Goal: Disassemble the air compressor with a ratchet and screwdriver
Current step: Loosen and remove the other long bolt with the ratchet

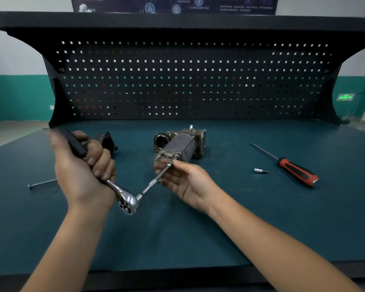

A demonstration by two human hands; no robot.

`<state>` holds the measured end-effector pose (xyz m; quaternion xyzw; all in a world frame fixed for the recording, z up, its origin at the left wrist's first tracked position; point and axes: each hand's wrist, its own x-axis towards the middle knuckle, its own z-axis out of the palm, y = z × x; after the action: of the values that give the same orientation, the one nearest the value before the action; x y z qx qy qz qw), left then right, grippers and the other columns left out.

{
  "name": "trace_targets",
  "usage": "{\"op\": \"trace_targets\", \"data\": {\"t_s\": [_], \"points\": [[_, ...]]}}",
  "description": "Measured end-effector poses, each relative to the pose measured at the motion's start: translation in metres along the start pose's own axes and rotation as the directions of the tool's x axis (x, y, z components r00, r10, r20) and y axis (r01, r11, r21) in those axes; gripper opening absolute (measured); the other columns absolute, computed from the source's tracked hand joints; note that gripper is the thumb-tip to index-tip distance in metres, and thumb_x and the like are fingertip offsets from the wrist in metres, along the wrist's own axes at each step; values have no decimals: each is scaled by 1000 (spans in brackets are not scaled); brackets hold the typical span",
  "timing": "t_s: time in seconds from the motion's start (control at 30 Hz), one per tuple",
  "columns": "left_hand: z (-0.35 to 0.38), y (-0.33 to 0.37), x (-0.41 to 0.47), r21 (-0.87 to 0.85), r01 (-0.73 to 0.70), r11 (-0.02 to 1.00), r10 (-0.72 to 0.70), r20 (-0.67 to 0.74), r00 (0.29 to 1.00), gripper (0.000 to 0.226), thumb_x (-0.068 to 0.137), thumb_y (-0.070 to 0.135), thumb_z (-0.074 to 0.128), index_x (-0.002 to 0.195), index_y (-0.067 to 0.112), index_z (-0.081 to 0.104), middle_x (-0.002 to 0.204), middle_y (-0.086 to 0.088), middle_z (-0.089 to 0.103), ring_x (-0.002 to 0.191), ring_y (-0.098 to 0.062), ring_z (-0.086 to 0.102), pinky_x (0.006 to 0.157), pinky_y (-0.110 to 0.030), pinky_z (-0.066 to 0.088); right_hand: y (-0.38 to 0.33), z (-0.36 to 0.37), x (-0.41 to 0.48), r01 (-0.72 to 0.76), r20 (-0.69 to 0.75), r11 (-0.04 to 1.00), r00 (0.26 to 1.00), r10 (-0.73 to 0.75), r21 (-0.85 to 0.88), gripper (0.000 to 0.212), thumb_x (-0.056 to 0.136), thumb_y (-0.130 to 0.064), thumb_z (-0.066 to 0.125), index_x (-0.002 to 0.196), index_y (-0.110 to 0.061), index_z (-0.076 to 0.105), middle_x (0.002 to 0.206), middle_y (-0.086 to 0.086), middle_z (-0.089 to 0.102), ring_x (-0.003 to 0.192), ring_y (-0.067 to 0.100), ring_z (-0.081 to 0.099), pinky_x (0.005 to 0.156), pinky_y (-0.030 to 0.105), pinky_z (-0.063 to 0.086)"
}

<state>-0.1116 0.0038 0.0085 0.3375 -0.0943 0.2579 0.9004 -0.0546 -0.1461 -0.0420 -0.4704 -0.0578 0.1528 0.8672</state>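
At the middle of the dark green tabletop (219, 218), seen from the head camera, the grey metal cylindrical air compressor (181, 146) lies on its side. Its round end plate is turned toward the person, so the bolt heads can be reached. The left hand (82, 165) is wrapped round the black handle of the chrome ratchet (129, 202), held out sideways, likely for swinging room. A thin steel extension bar (154, 183) runs from the ratchet head to the end plate. The right hand (183, 180) pinches its far tip between thumb and fingers, apparently to keep the socket seated on a bolt. On the left, a long loose bolt (43, 183) and a dark detached housing piece (108, 142) lie set aside. On the right, well apart, rest the red-and-black screwdriver (297, 171) and a small silver bit socket (260, 171), within reach for later.
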Motion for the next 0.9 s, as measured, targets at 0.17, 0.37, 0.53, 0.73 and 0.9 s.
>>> {"op": "trace_targets", "data": {"t_s": [0.17, 0.37, 0.53, 0.73, 0.9], "points": [[9, -3, -18, 199, -160, 967, 49, 471, 881, 42, 92, 52, 38, 65, 25, 56, 39, 14, 37, 27, 2, 25, 38, -3, 23, -1, 2, -1, 21, -26, 999, 999, -22, -42, 26, 97, -8, 41, 79, -4, 59, 60, 4, 69, 54, 11, 67, 53, 18, 54], [27, -7, -34, 368, -491, 789, -199, 910, 362, 12, 82, 32, 52, 80, 23, 58, 59, 22, 49, 48, 13, 43, 47, -2, 34, 2, 0, -5, 62, -71, 988, 995, -73, -140, 22, 94, -9, 50, 74, -11, 58, 50, -6, 65, 45, 2, 61, 46, 14, 50], [22, 8, -7, 82, 29, 996, -41, 152, 988, 43, 96, 52, 26, 70, 22, 45, 40, 11, 25, 29, -1, 18, 28, -11, 15, 1, 0, -1, -17, -28, 1000, 999, 17, 26, 30, 97, -20, 43, 81, -5, 63, 67, 5, 71, 58, 12, 68, 54, 19, 54], [11, -1, -7, 142, -89, 986, 73, 113, 991, 42, 100, 47, 23, 72, 22, 44, 40, 12, 25, 30, -2, 19, 33, -9, 15, 3, 0, -4, -46, -6, 999, 999, 46, -18, 26, 98, -15, 40, 82, -10, 60, 65, 0, 71, 57, 7, 67, 53, 17, 53], [17, -14, -33, 291, -723, 627, 31, 918, 396, 31, 94, 47, 41, 85, 23, 58, 64, 16, 51, 52, 11, 40, 53, 0, 33, 3, 3, -2, -25, -38, 997, 999, 23, -69, 21, 94, -16, 49, 80, -7, 59, 65, 2, 67, 61, 12, 65, 68, 22, 55]]}}
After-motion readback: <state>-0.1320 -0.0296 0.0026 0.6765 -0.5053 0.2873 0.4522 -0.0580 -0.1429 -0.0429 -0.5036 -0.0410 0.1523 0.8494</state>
